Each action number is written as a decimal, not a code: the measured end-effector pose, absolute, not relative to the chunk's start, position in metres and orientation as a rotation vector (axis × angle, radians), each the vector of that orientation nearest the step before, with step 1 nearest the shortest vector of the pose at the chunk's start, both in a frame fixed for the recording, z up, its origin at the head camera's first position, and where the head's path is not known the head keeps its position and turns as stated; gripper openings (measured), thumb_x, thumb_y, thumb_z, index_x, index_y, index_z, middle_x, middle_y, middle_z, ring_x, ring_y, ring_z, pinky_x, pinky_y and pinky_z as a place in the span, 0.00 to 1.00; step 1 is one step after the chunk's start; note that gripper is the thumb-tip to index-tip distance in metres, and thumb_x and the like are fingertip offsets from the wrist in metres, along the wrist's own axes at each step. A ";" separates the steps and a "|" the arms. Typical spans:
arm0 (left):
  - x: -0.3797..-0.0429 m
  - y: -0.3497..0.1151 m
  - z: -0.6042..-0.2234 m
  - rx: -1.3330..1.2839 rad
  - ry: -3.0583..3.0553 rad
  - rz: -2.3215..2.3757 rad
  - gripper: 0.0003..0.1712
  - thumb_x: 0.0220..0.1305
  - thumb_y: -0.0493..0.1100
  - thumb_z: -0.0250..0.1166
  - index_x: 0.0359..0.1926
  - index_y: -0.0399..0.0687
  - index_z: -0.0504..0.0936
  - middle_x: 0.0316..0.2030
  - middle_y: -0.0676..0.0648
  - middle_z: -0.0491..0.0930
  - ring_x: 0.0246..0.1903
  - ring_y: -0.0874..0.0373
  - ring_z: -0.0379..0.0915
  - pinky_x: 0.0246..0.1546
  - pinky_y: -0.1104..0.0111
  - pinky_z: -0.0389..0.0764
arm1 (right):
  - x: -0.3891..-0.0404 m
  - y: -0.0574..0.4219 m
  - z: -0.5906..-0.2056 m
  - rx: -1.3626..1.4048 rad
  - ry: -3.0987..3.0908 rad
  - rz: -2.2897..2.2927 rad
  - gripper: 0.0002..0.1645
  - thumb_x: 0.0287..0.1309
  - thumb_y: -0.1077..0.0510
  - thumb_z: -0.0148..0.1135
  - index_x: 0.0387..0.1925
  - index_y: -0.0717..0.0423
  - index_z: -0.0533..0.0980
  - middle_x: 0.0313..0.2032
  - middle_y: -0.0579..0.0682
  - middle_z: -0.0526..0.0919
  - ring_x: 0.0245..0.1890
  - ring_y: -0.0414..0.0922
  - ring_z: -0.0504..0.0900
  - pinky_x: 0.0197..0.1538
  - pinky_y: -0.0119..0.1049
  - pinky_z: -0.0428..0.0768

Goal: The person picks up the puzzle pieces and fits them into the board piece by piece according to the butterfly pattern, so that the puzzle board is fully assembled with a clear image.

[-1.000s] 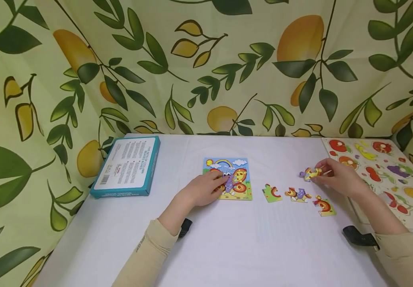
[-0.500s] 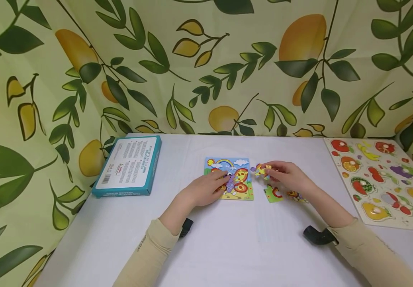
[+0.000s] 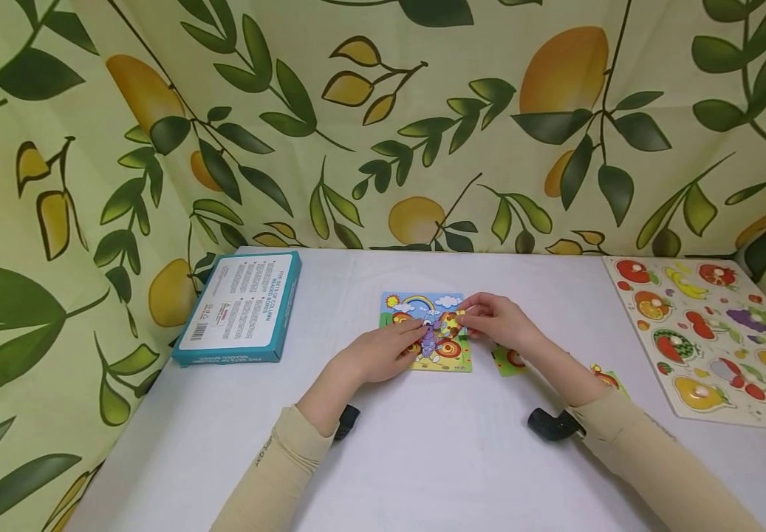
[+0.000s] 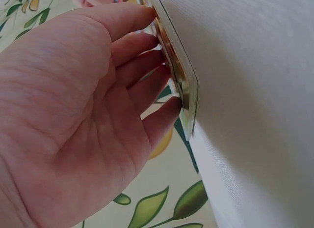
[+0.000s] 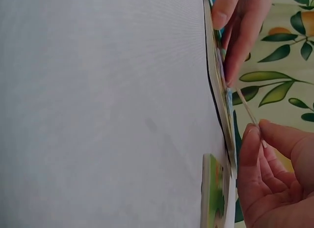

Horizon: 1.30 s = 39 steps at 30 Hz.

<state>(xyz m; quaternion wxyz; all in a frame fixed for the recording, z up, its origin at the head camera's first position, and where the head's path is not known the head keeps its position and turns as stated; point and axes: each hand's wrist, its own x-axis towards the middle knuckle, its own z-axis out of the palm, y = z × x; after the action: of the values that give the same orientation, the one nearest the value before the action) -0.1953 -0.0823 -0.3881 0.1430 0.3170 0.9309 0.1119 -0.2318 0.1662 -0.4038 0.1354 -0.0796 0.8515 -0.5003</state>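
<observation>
We see the right hand (image 3: 497, 322) come in from among the loose pieces over the last second; it now pinches a puzzle piece (image 5: 249, 109) between thumb and fingertips, at the two-to-three o'clock edge of the butterfly board (image 3: 452, 363). Seen from the right wrist, the piece is tilted off the board's face, so we judge it is being lined up and not yet laid flat; we can't tell whether it touches. The left hand (image 3: 383, 356) has stayed at nine o'clock on the board, fingers gently bent and apart, fingertips resting on it, gripping nothing. Two loose pieces, a green piece (image 3: 505, 362) and a yellow-and-red piece (image 3: 607, 378), show between three and four o'clock.
</observation>
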 end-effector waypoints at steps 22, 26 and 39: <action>-0.195 -0.082 -0.387 0.920 2.696 0.334 0.30 0.74 0.49 0.52 0.74 0.54 0.60 0.73 0.50 0.57 0.72 0.55 0.52 0.69 0.61 0.58 | -0.233 0.153 -0.402 -0.279 2.618 -1.244 0.14 0.63 0.55 0.65 0.45 0.59 0.77 0.33 0.52 0.79 0.29 0.44 0.78 0.34 0.31 0.79; -0.195 -0.083 -0.388 0.935 2.713 0.310 0.30 0.74 0.49 0.52 0.74 0.57 0.60 0.73 0.49 0.57 0.71 0.54 0.54 0.68 0.60 0.60 | -0.233 0.153 -0.402 -0.334 2.686 -1.170 0.13 0.62 0.55 0.66 0.44 0.59 0.78 0.33 0.51 0.78 0.30 0.45 0.76 0.32 0.33 0.77; -0.196 -0.083 -0.389 0.995 2.725 0.286 0.28 0.75 0.48 0.51 0.73 0.54 0.62 0.72 0.46 0.59 0.70 0.52 0.56 0.68 0.59 0.60 | -0.236 0.154 -0.408 -0.364 2.716 -1.134 0.12 0.61 0.55 0.67 0.42 0.57 0.78 0.30 0.49 0.75 0.32 0.46 0.73 0.29 0.32 0.73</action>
<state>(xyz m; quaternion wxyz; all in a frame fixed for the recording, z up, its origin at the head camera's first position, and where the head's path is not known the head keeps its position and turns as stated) -0.1962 -0.0826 -0.3886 0.1131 0.3393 0.9288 0.0974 -0.2357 0.1541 -0.4079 0.0877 -0.1224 0.9123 -0.3809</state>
